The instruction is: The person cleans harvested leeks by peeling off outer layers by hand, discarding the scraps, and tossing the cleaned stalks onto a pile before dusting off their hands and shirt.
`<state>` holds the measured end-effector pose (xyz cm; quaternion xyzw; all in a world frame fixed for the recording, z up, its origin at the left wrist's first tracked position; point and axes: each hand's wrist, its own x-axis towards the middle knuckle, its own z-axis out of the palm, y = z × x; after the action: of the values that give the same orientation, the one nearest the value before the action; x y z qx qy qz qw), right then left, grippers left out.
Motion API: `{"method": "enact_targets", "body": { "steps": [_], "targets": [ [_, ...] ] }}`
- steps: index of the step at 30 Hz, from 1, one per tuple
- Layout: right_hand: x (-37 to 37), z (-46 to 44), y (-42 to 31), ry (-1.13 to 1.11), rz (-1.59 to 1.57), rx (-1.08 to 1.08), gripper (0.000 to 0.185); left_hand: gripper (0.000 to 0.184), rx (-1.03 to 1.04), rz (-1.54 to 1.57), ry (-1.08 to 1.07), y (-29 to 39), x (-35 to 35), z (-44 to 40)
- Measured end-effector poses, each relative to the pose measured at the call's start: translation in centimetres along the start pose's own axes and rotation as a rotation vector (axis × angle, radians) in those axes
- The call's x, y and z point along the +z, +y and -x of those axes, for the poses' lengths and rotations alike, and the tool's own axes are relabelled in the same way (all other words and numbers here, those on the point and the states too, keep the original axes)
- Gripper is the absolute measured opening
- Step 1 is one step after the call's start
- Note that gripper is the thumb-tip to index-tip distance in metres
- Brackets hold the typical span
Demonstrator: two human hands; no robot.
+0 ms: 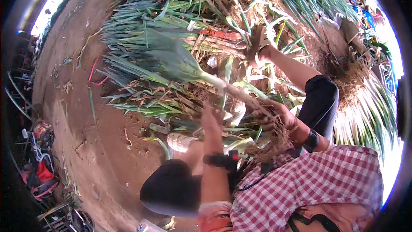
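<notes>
Several-leaved and soil-stained, a leek (212, 78) slants across the middle of the head view. Its green top, smeared by motion, points to the upper left, and its shaggy roots hang at the lower right. My right hand (277, 115) is wrapped round the lower stalk, just above the roots. Below the pale stem, my left hand (211, 122) is held up with its fingers stretched out, somewhat blurred. It appears to grip nothing, and I cannot tell whether it touches the stalk. Around both hands lie loose leaves and dry outer skins.
Piled leeks (141, 38) lie on the ground ahead, some around a red band (221, 34). More leek leaves (365, 116) spread at the right. My sandalled foot (259, 45) rests among the scraps. Brown soil (86, 116) stretches at the left, with a red string (95, 71).
</notes>
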<state>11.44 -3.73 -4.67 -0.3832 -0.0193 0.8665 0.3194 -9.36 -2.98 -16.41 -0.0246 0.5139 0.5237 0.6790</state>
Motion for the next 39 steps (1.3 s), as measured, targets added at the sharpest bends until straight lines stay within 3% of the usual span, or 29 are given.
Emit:
{"method": "enact_targets", "body": {
  "steps": [2,3,5,6,7,10,11,13,17,18,20,21,23,25,26,27,29,30,31,33,34,35,37,39],
  "targets": [
    [-2.0,1.0,1.5,0.063,0.116,0.017,0.037,0.029,0.054,0.411,-0.202,3.1,1.5,0.0],
    [-3.1,1.5,2.1,-0.141,-0.077,0.029,0.04,0.029,0.047,0.409,-0.2,4.2,2.1,-0.2],
    [-3.2,1.9,2.6,-0.324,-0.299,0.23,0.035,0.043,0.118,0.194,-0.089,5.8,3.6,-0.4],
    [-2.4,2.4,2.6,-0.177,-0.191,0.253,0.03,0.041,0.079,0.082,0.067,6.1,4.3,-0.2],
    [-1.6,2.8,2.4,-0.173,-0.195,0.248,0.03,0.041,0.074,0.08,0.064,5.9,4.1,-0.5],
    [-1.1,2.3,2.8,0.1,0.626,0.091,0.03,0.026,0.041,0.148,0.133,5.7,3.4,-0.9],
    [-1.7,1.9,3.4,0.104,0.622,0.094,0.03,0.026,0.035,0.146,0.135,5.5,3.2,-1.1],
    [-2.7,1.1,4.8,0.264,0.914,-0.121,0.032,0.026,0.075,0.195,0.086,5.1,2.8,-1.5],
    [-1.8,1.1,5.5,0.239,0.827,-0.02,0.03,0.025,0.103,0.136,0.123,4.3,1.4,-2.0],
    [-1.8,0.9,5.7,0.238,0.826,-0.018,0.03,0.027,-0.013,0.159,0.074,3.5,0.8,-2.7],
    [-1.8,0.1,6.0,0.015,-0.049,0.157,0.033,0.031,-0.174,0.032,0.093,2.9,2.6,-1.1],
    [-1.9,-0.5,5.8,0.013,-0.053,0.155,0.033,0.033,-0.312,0.058,-0.244,1.8,0.7,-2.8],
    [-1.8,-1.8,4.3,-0.466,-0.484,0.187,0.04,0.043,-0.159,-0.121,-0.61,0.4,2.2,-0.4],
    [-1.0,-1.4,2.7,-0.262,0.527,-0.437,0.065,0.047,-0.374,-0.136,-0.482,-0.2,5.3,3.3],
    [-1.9,-3.5,1.9,-0.186,0.396,-0.264,0.077,0.044,-0.408,-0.093,-0.413,0.1,6.5,4.3],
    [-3.1,-3.6,2.1,-0.19,0.392,-0.276,0.077,0.044,-0.404,-0.104,-0.419,0.2,6.4,4.1],
    [-3.4,-3.2,2.2,-0.198,0.355,-0.282,0.075,0.047,-0.522,-0.044,-0.856,-0.5,4.7,3.4],
    [-3.5,-4.3,2.5,-0.158,0.14,-0.108,0.073,0.044,-0.459,-0.703,-0.699,-2.8,2.1,1.1],
    [-2.5,-4.3,1.9,-0.163,0.142,-0.109,0.073,0.037,0.051,-1.017,-1.055,-4.6,1.9,1.9],
    [-1.0,-3.2,0.5,-0.075,0.7,-0.291,0.061,0.033,-0.344,-0.362,-0.815,-9.9,-1.1,2.0],
    [-1.2,-3.8,0.3,-0.411,0.466,-0.497,0.048,0.031,-0.536,-0.338,-0.632,-5.8,1.7,5.7],
    [-1.4,-3.9,-0.1,-0.181,0.387,-0.311,0.039,0.031,-0.544,-0.345,-0.637,-4.5,1.7,4.8],
    [-0.9,-3.1,-0.8,-0.023,0.676,-0.262,0.039,0.032,-0.026,-1.558,-1.053,-2.7,1.5,2.1],
    [-1.1,-3.0,-1.0,0.166,0.991,-0.138,0.039,0.027,0.031,-1.612,-0.52,-0.9,-0.1,-2.0]
  ]
}}
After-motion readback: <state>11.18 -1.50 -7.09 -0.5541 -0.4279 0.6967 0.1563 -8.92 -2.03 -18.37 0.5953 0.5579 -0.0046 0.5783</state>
